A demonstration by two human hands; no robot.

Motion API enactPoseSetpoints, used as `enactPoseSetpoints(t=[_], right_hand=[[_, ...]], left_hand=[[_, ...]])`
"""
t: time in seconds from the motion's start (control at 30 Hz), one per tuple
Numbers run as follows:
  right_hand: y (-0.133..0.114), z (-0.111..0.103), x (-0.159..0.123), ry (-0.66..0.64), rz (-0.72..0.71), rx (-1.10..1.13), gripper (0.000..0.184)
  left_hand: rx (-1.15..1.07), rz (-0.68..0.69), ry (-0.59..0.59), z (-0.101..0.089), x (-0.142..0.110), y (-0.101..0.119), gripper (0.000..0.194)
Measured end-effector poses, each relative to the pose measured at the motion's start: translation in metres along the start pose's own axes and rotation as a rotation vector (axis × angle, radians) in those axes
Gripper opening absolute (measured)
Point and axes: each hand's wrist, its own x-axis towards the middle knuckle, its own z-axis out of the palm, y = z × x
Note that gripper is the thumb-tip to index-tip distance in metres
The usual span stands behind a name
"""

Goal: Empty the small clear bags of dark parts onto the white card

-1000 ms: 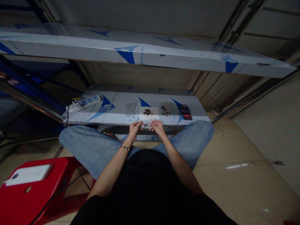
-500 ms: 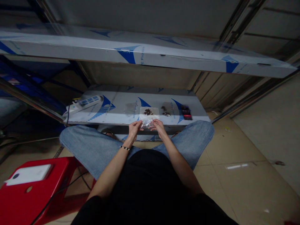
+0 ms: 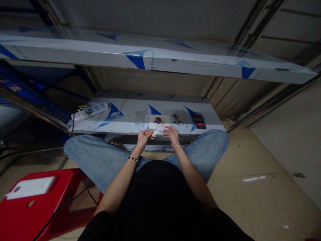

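Observation:
My left hand point(image 3: 144, 138) and my right hand point(image 3: 172, 134) pinch a small clear plastic bag point(image 3: 158, 130) between their fingertips, just above the front edge of a steel shelf point(image 3: 125, 124). Behind the bag lies a white paper square point(image 3: 154, 119) holding dark brown bits point(image 3: 158, 120). To its right, a second small heap of brown bits point(image 3: 177, 119) lies on clear plastic. A flat, empty-looking clear bag point(image 3: 140, 117) lies to the left. The bag's contents are too small to tell.
A white power strip point(image 3: 91, 112) with a cable lies at the shelf's left end, and a blurred dark object point(image 3: 199, 121) stands at the right. Wrapped steel shelving point(image 3: 150, 57) runs overhead. My denim-covered knees point(image 3: 205, 147) lie below. A red stool point(image 3: 37, 197) stands on the tiled floor at lower left.
My right hand has moved slightly right and up, spreading my hands a little further apart. The bag between them is drawn a little wider.

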Motion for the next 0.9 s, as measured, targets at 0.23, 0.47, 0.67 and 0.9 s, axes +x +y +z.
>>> enactPoseSetpoints(t=[0.23, 0.47, 0.67, 0.9], right_hand=[[0.014, 0.011, -0.005, 0.093, 0.087, -0.029, 0.031], [0.027, 0.014, -0.005, 0.272, 0.14, -0.077, 0.038], [0.038, 0.011, -0.007, 0.284, 0.346, 0.181, 0.038], [0.042, 0.013, -0.006, 0.339, 0.425, 0.463, 0.037]], left_hand=[[0.219, 0.056, -0.115, 0.011, -0.002, -0.012, 0.048], [0.256, 0.09, -0.221, 0.019, -0.011, -0.017, 0.048], [0.36, 0.258, -0.261, 0.027, -0.021, -0.005, 0.056], [0.473, 0.368, -0.241, 0.03, -0.022, -0.006, 0.059]])
